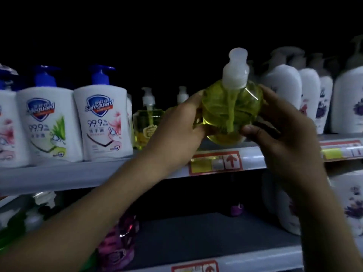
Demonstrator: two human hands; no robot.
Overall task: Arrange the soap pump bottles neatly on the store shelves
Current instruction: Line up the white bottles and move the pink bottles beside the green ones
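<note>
A clear pump bottle of yellow-green soap (231,112) with a white pump hangs tilted above the front edge of the upper shelf (78,173). My left hand (180,130) grips its left side and my right hand (279,130) grips its right side and bottom. A second yellow soap bottle (146,124) stands on the shelf further back, left of the held one. Another white pump top (182,94) shows behind my left hand.
White Safeguard bottles with blue pumps (102,118) line the upper shelf on the left. White bottles with floral labels (310,95) stand on the right. The lower shelf (196,238) holds a pink bottle (119,242), green bottles at left and white bottles at right. Red price tags (216,161) sit on the shelf edges.
</note>
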